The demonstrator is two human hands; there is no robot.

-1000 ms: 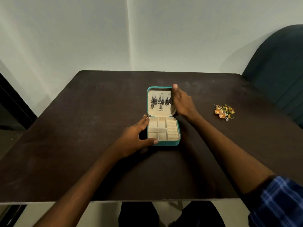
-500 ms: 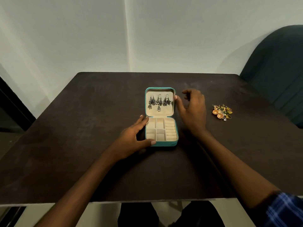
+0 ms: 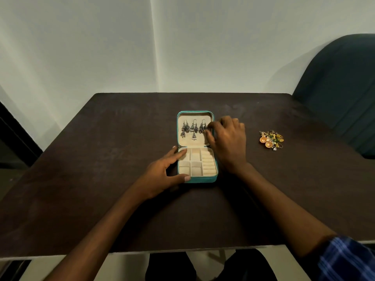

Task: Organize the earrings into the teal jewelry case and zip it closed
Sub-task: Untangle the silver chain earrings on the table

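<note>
The teal jewelry case [image 3: 200, 179] lies open in the middle of the dark table [image 3: 97, 179], its lid tipped back. Silver dangling earrings [image 3: 193, 129] hang in a row on the cream lid lining. The cream compartments in the base hold nothing. My left hand [image 3: 162, 173] holds the base's left side, thumb on the front corner and fingers on the left rim. My right hand [image 3: 229, 142] is at the lid's right edge, its curled fingertips and thumb pinching at the rightmost silver earring. A pile of orange and gold earrings [image 3: 271, 138] lies on the table to the right.
A dark teal chair [image 3: 341, 82] stands at the table's far right corner. A pale wall runs behind the table's far edge. My legs show under the near edge.
My right hand let go of the lid's right edge, swung out to the right with fingers spread, then came back to the rightmost silver earring. The left hand and the case stayed put.
</note>
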